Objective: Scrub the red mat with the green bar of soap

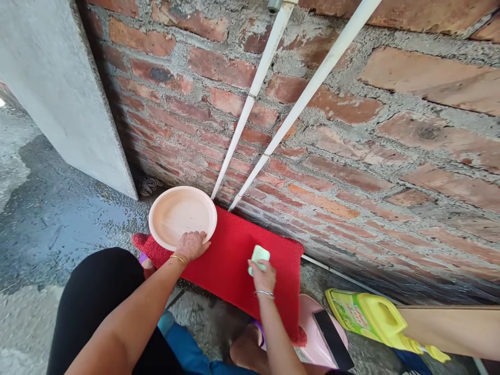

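Note:
A red mat (pixel 238 250) with fuzzy edges lies spread at the foot of the brick wall, its smooth side up. Over its left end stands a round, pale pink basin (pixel 182 211). My left hand (pixel 192 246) is closed on the basin's near right rim, the fingers reaching over the inside. Above the right half of the mat, my right hand (pixel 264 275) grips a pale green bar of soap (pixel 260 253). Fingers partly cover the bar, and I cannot tell whether it touches the mat.
At right lies a yellow detergent jug (pixel 375 317) on its side. Closer in, a dark phone (pixel 333 341) rests on a pink surface (pixel 312 323). Two white pipes (pixel 291 112) run down the brick wall (pixel 336 172). A grey slab (pixel 74 88) leans at left beside wet floor (pixel 70 208).

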The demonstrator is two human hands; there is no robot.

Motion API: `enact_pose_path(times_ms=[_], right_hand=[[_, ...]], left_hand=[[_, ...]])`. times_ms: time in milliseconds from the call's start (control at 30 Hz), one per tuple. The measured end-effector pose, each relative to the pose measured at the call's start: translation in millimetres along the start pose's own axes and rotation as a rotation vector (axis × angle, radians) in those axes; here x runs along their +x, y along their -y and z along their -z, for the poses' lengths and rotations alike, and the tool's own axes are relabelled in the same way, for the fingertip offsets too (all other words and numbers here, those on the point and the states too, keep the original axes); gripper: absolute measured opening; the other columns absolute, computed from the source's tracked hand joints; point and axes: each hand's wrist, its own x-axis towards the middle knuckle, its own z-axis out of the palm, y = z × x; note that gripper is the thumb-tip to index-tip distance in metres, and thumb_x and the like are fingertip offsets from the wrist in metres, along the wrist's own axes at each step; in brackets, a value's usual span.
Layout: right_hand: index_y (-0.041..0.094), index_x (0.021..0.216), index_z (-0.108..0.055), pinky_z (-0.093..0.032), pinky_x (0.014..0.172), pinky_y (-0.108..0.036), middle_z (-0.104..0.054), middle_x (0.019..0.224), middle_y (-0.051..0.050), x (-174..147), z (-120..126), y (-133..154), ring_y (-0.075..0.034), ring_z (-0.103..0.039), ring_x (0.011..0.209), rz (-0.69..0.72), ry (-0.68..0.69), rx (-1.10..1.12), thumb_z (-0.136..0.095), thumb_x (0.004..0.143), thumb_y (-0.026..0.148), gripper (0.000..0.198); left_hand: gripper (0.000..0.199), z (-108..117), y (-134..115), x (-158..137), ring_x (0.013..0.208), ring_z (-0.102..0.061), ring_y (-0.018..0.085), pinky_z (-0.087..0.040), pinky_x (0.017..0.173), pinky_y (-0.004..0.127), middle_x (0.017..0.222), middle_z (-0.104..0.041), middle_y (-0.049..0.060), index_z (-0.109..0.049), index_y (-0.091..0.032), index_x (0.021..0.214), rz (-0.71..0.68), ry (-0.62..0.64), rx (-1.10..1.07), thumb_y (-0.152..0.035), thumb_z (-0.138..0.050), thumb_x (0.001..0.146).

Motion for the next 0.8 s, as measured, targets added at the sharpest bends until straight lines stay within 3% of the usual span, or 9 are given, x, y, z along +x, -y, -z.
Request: enact_pose_path(times_ms=[167,333,467,700,800], right_hand=[[0.023,0.077,-0.063,-0.048,0.076,-0.03,-0.058,0.084,-0.003,-72,-68,79,-0.02,-0.06,0.077,0.189,0.228,0.067,-0.071,0.064,0.041,0.024],[0.022,0.079,-0.063,-0.045,0.068,-0.03,-0.055,0.083,-0.003,-89,-90,109,-0.019,-0.057,0.07,0.286,0.305,-0.026,-0.071,0.065,0.04,0.025],[0.023,0.079,-0.062,-0.045,0.071,-0.03,-0.055,0.086,-0.004,-71,-70,90,-0.022,-0.058,0.076,0.301,0.27,-0.102,-0.071,0.064,0.043,0.026],[0.026,0.077,-0.059,-0.045,0.078,-0.035,-0.055,0.071,-0.004,-18,15,2,-0.03,-0.058,0.095,-0.037,0.083,-0.22,-0.071,0.064,0.05,0.03],[0.024,0.081,-0.061,-0.045,0.076,-0.035,-0.055,0.071,-0.004,-20,31,-16,-0.03,-0.058,0.093,-0.062,0.027,-0.237,-0.072,0.065,0.052,0.034]], left_hand=[[0.053,2,2,0,0.097,-0.066,0.026,-0.046,0.084,0.037,0.104,-0.069,0.015,-0.059,-0.018,0.113,-0.037,-0.008,-0.013,-0.059,-0.032,0.095],[0.056,2,4,0,0.096,-0.065,0.025,-0.046,0.084,0.038,0.104,-0.069,0.015,-0.06,-0.018,0.114,-0.028,-0.014,-0.061,-0.056,-0.023,0.097],[0.058,1,5,0,0.096,-0.065,0.025,-0.046,0.083,0.037,0.104,-0.069,0.015,-0.061,-0.018,0.114,-0.034,-0.026,-0.054,-0.056,-0.022,0.097],[0.051,1,6,-2,0.098,-0.066,0.025,-0.047,0.085,0.037,0.107,-0.069,0.012,-0.061,-0.018,0.114,-0.027,-0.023,-0.084,-0.055,-0.03,0.097],[0.052,1,7,-2,0.099,-0.066,0.025,-0.046,0.085,0.038,0.108,-0.069,0.013,-0.061,-0.018,0.113,-0.033,-0.028,-0.098,-0.055,-0.028,0.097]])
